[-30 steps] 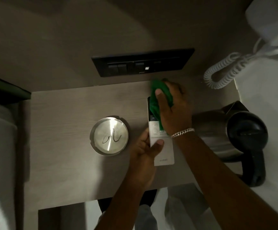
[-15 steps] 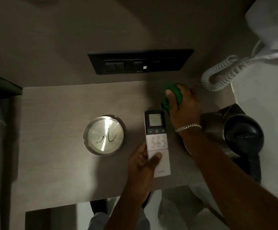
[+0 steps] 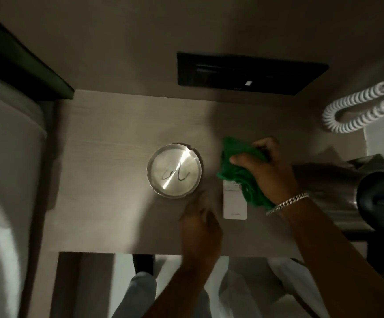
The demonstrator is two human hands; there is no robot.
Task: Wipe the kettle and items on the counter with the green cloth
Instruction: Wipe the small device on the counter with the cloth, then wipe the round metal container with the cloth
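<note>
Head view: right hand (image 3: 266, 171), fingers clenched on the cloth (image 3: 239, 173), presses it on the remote (image 3: 234, 203), whose long axis runs 12 to 6 o'clock on the tabletop (image 3: 108, 180). Kettle (image 3: 337, 193) lies at 3 o'clock of that hand. Left hand (image 3: 200, 228), blurred, fingers loosely spread, holds nothing, just beside the remote at 7 o'clock.

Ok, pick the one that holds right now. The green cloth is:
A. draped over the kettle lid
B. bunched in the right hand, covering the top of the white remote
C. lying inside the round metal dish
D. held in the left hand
B: the right hand grips the green cloth over the upper part of the white remote, clear of the kettle and metal dish.
</note>
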